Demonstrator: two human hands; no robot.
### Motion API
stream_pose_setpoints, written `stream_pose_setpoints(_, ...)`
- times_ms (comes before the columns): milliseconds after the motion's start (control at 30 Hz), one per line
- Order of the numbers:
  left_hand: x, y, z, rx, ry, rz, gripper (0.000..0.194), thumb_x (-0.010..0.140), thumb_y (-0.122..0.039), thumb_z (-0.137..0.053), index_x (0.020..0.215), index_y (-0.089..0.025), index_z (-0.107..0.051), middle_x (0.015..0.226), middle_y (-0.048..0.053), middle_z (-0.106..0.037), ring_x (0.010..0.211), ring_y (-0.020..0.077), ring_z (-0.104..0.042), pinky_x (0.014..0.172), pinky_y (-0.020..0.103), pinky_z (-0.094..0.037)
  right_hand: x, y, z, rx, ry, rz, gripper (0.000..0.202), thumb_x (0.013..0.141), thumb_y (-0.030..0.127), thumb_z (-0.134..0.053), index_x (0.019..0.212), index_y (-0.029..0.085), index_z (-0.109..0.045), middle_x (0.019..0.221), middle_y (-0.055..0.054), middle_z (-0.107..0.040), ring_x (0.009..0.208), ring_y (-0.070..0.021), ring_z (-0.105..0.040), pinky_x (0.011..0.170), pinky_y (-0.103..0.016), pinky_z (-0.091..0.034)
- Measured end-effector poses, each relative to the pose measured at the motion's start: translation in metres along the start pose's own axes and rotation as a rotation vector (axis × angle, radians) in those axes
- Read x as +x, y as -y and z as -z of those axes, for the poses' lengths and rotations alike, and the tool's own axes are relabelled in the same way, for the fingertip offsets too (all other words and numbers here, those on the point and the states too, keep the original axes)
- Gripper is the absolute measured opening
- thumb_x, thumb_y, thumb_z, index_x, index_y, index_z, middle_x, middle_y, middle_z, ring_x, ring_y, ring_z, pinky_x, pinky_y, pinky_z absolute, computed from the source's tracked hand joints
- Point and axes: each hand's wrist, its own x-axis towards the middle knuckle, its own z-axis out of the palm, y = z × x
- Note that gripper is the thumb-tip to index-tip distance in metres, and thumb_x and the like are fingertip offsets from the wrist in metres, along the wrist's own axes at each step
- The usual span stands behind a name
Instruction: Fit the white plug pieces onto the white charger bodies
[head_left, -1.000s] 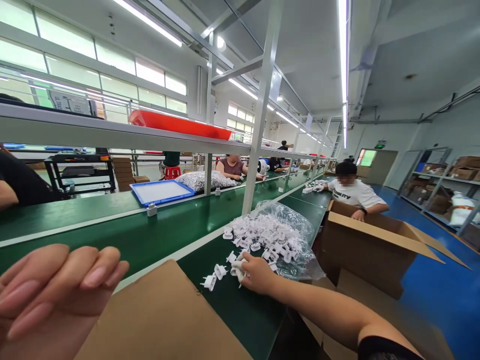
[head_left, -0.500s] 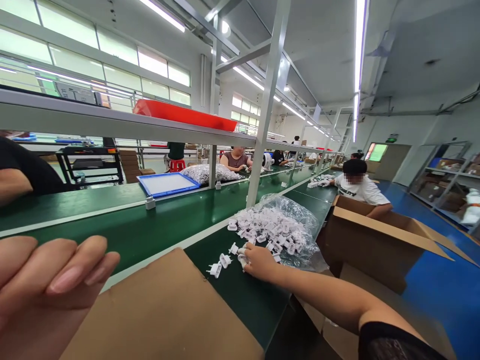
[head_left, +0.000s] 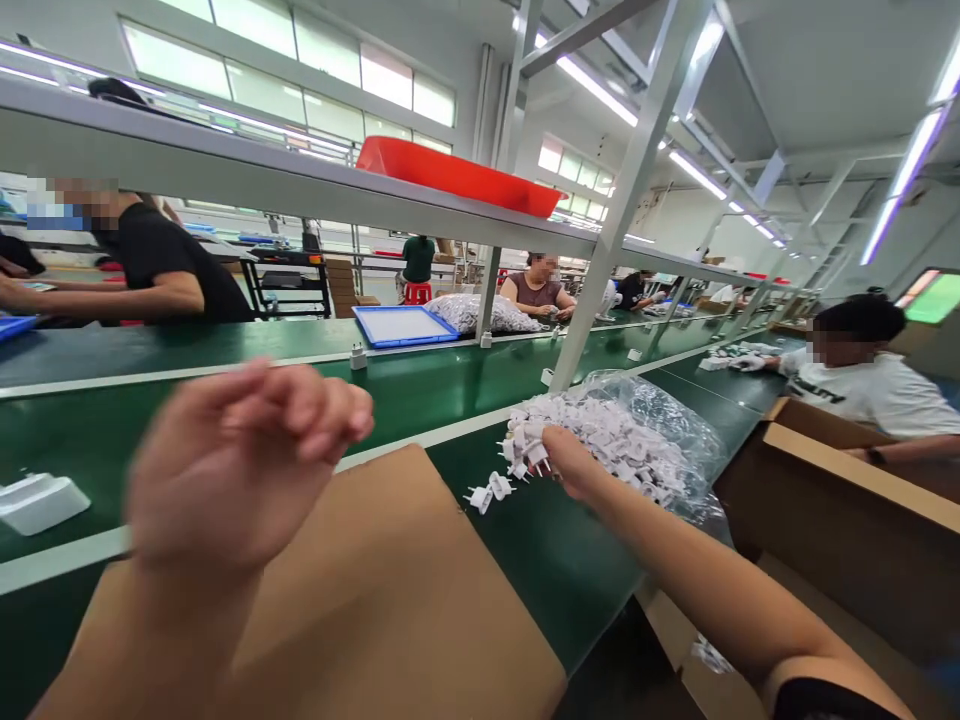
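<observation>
My left hand [head_left: 240, 460], blurred, hovers over the brown cardboard [head_left: 390, 600] with its fingers curled in; whether it holds anything is hidden. My right hand [head_left: 574, 462] is closed on white plug pieces [head_left: 526, 450] at the left edge of a big pile. That pile of white plug pieces [head_left: 622, 430] spreads out of a clear plastic bag [head_left: 682, 410] on the green work surface [head_left: 525, 560]. Two loose plug pieces [head_left: 491, 492] lie just left of my right hand. A larger white adapter [head_left: 43, 502] rests on the belt at the far left.
A metal shelf [head_left: 300, 185] carrying a red tray [head_left: 457, 178] crosses above the belt, with a slanting post [head_left: 626, 200]. Open cardboard boxes [head_left: 847, 490] stand at the right. A blue-rimmed tray [head_left: 405, 325] lies across the belt. People sit beyond it and at the right.
The view has turned left. My left hand has come further into view, over the cardboard. My right hand has gone from the loose pieces to the pile's edge and now grips plug pieces.
</observation>
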Motion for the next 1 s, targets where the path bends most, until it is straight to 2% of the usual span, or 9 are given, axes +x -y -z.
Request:
stream_pose_setpoints(100, 0.012, 0.038, -0.02, 0.113, 0.12, 0.12, 0.031, 0.076, -0.047, -0.065, 0.07, -0.017, -0.064, 0.076, 0.004, -0.065, 0.073, 0.0172, -0.058, 0.065, 0.029, -0.047, 0.01, 0.002, -0.026, 0.202, 0.15, -0.093, 0.021, 0.082, 0.038, -0.053, 0.08, 0.018, -0.058, 0.055, 0.001, -0.053, 0.044, -0.0092, -0.044, 0.038, -0.017, -0.025)
stream_pose_setpoints(167, 0.019, 0.07, -0.024, 0.282, 0.117, 0.211, 0.041, 0.076, -0.056, -0.069, 0.092, -0.017, -0.068, 0.098, 0.007, -0.069, 0.078, 0.0179, -0.062, 0.061, 0.026, -0.046, 0.016, -0.001, -0.04, 0.306, 0.224, -0.139, 0.021, 0.084, 0.038, -0.051, 0.081, 0.018, -0.057, 0.055, 0.002, -0.053, 0.042, -0.0078, -0.042, 0.038, -0.015, -0.025)
stream_pose_setpoints(267, 0.023, 0.111, -0.023, 0.362, 0.238, 0.42, 0.056, 0.079, -0.061, -0.07, 0.113, -0.018, -0.064, 0.105, 0.011, -0.068, 0.086, 0.0209, -0.065, 0.06, 0.026, -0.049, 0.023, -0.012, -0.054, 0.474, 0.305, -0.227, 0.021, 0.087, 0.036, -0.05, 0.085, 0.017, -0.058, 0.055, 0.002, -0.055, 0.042, -0.0065, -0.043, 0.037, -0.012, -0.026)
stream_pose_setpoints(367, 0.022, 0.143, -0.022, 0.266, 0.346, 0.56, 0.053, 0.077, -0.054, -0.077, 0.114, -0.018, -0.064, 0.111, 0.013, -0.068, 0.089, 0.0215, -0.067, 0.063, 0.027, -0.054, 0.027, -0.027, -0.059, 0.645, 0.344, -0.327, 0.022, 0.09, 0.034, -0.05, 0.091, 0.015, -0.061, 0.056, 0.001, -0.058, 0.041, -0.0064, -0.046, 0.036, -0.012, -0.026)
stream_pose_setpoints(467, 0.022, 0.167, -0.021, 0.189, 0.293, 0.628, 0.05, 0.069, -0.045, -0.087, 0.104, -0.016, -0.066, 0.102, 0.011, -0.07, 0.083, 0.0192, -0.068, 0.062, 0.025, -0.056, 0.028, -0.037, -0.056, 0.662, 0.365, -0.346, 0.025, 0.09, 0.036, -0.053, 0.096, 0.014, -0.063, 0.057, 0.0, -0.059, 0.041, -0.007, -0.047, 0.036, -0.013, -0.028)
stream_pose_setpoints(567, 0.023, 0.183, -0.021, 0.124, 0.235, 0.682, 0.046, 0.065, -0.045, -0.089, 0.092, -0.014, -0.068, 0.092, 0.01, -0.071, 0.081, 0.0182, -0.068, 0.062, 0.024, -0.057, 0.026, -0.039, -0.046, 0.654, 0.363, -0.328, 0.029, 0.089, 0.038, -0.058, 0.101, 0.014, -0.065, 0.057, 0.0, -0.059, 0.042, -0.0065, -0.045, 0.037, -0.013, -0.03)
stream_pose_setpoints(700, 0.02, 0.19, -0.023, 0.014, 0.185, 0.647, 0.043, 0.065, -0.047, -0.089, 0.083, -0.014, -0.069, 0.088, 0.008, -0.071, 0.084, 0.0172, -0.068, 0.07, 0.025, -0.059, 0.023, -0.034, -0.037, 0.616, 0.323, -0.339, 0.03, 0.087, 0.039, -0.059, 0.103, 0.014, -0.067, 0.06, -0.001, -0.061, 0.042, -0.0065, -0.045, 0.038, -0.014, -0.032)
stream_pose_setpoints(833, 0.015, 0.194, -0.024, -0.077, 0.165, 0.678, 0.043, 0.062, -0.04, -0.092, 0.087, -0.014, -0.069, 0.086, 0.007, -0.071, 0.076, 0.0152, -0.067, 0.065, 0.024, -0.058, 0.017, -0.034, -0.042, 0.625, 0.311, -0.372, 0.031, 0.084, 0.037, -0.062, 0.106, 0.016, -0.066, 0.066, -0.001, -0.062, 0.049, -0.009, -0.053, 0.038, -0.015, -0.032)
stream_pose_setpoints(1000, 0.014, 0.203, -0.018, -0.09, 0.055, 0.637, 0.04, 0.062, -0.034, -0.092, 0.089, -0.013, -0.07, 0.085, 0.006, -0.071, 0.071, 0.013, -0.065, 0.057, 0.019, -0.053, 0.015, -0.035, -0.043, 0.682, 0.294, -0.365, 0.026, 0.087, 0.035, -0.059, 0.104, 0.016, -0.066, 0.062, 0.0, -0.059, 0.045, -0.0077, -0.045, 0.039, -0.015, -0.032)
